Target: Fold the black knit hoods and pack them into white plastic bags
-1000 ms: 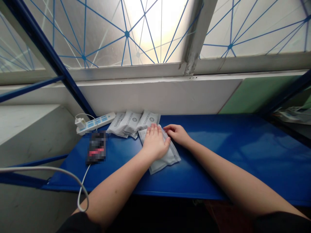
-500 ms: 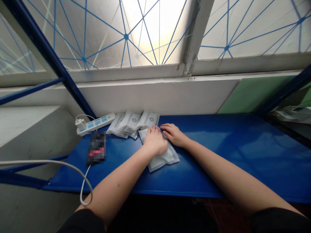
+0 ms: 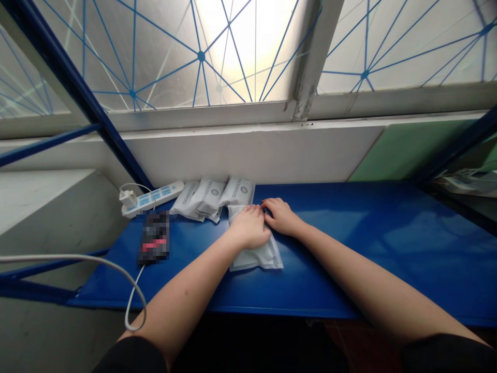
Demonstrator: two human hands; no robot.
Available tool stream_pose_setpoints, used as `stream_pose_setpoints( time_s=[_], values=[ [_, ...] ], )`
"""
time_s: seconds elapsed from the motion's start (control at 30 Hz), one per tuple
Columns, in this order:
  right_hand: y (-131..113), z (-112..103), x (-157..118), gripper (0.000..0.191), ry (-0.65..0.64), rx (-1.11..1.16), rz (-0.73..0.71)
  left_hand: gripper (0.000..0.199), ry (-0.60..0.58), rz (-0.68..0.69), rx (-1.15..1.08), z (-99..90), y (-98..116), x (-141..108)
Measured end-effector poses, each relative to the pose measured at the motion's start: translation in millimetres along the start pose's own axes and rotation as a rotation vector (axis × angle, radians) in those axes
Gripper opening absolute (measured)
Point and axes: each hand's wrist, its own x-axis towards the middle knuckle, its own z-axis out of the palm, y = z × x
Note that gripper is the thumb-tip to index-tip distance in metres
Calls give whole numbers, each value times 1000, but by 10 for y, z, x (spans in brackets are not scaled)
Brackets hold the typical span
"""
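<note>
The person's left hand (image 3: pixel 250 229) is pressing open and flat on a flat white plastic pouch (image 3: pixel 254 260), which is lying at the centre of the frame on a long blue metal shelf (image 3: pixel 368 248). The right hand (image 3: pixel 281 216) is curling at the pouch's upper edge; I cannot tell if it is gripping.

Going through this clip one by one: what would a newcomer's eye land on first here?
The bright blue shelf across the lower frame stands out first, beneath a frosted window webbed with blue lines. At the shelf's middle, the left hand lies on a white pouch, the right hand at its edge, with a row of similar packets against the wall behind.
</note>
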Motion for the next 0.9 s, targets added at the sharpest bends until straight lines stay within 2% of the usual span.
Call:
stream_pose_setpoints(
  time_s=[0.43, 0.9],
  values=[
    [61, 7, 71, 19, -14, -11, 28, 67, 32, -47, -1, -11, 78, -2],
    [124, -50, 18, 6, -50, 63, -120, 63, 33, -51, 4, -4, 70, -11]
  ],
)
